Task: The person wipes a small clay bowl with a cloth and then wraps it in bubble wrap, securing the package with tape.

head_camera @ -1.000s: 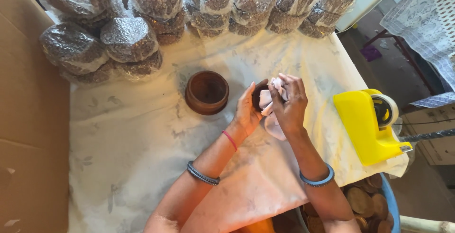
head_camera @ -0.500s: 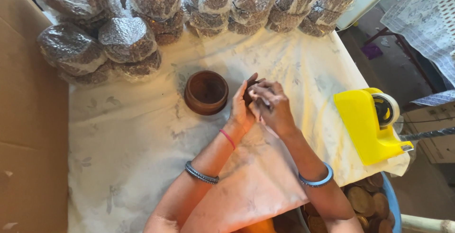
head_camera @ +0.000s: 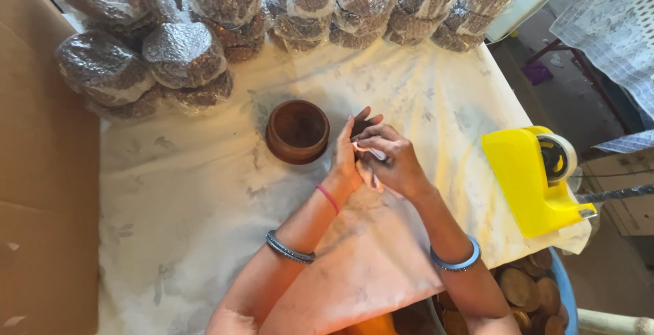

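Small dark round piece (head_camera: pixel 360 128), mostly hidden, sitting at table centre betw. both hands, w/ a bit of white wrap (head_camera: pixel 371 152) across it. Left hand (head_camera: pixel 349 154) is cupping it from the left, fingers up and half spread. Right hand (head_camera: pixel 395 161) is curling over it, fingertips pinching the wrap. Just left: brown clay bowl (head_camera: pixel 297 131), round, matte, hollow side up. All resting on a creased white cloth (head_camera: pixel 191 199) w/ faint leaf print. Far edge: row of bubble-wrapped bundles (head_camera: pixel 184 49), lumpy, shiny. Right: yellow plastic tape dispenser (head_camera: pixel 528 178). Near right: blue tub (head_camera: pixel 562 294) of flat brown clay discs (head_camera: pixel 518 287).
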